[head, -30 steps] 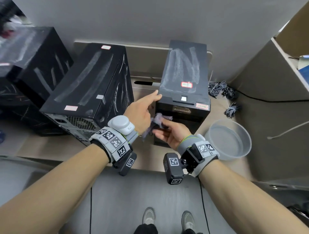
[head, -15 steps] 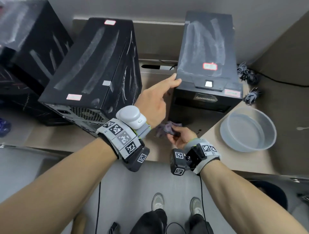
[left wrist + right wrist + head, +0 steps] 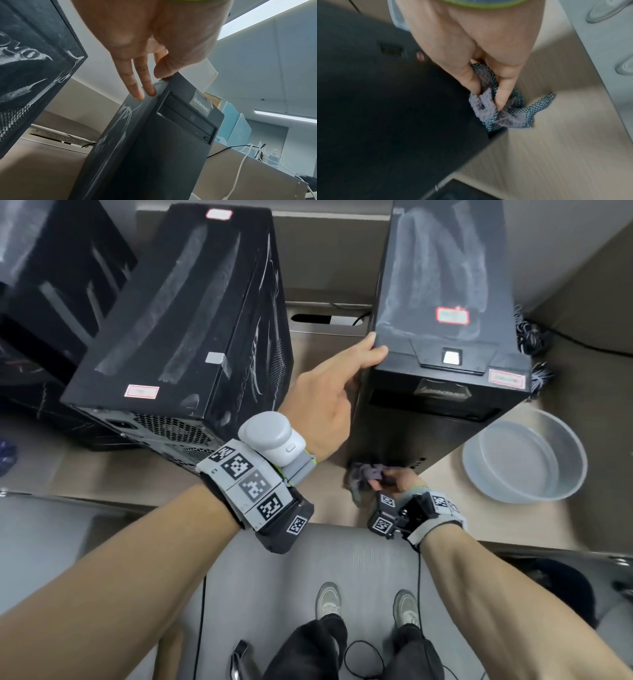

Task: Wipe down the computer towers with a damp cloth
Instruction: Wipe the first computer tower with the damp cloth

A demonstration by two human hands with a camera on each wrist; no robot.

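Purple cloth (image 3: pixel 485 106) pinched in right grip (image 3: pixel 471 56)

Left hand (image 3: pixel 325 402) steadies upright tower (image 3: pixel 442 344); right hand (image 3: pixel 399 479) presses cloth (image 3: pixel 364 474) at its base

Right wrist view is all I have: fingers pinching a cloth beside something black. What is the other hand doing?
Observer: The left hand rests on the top front corner of the right tower, straight fingers on its side panel, thumb on the edge.
Operator: Which part is the cloth on?
Observer: The cloth is at the base of that tower's front, low on the corner nearer the left hand, gripped by the right hand.
Operator: Anything beside me to dodge?
Observer: A clear basin sits on the desk right of the tower.
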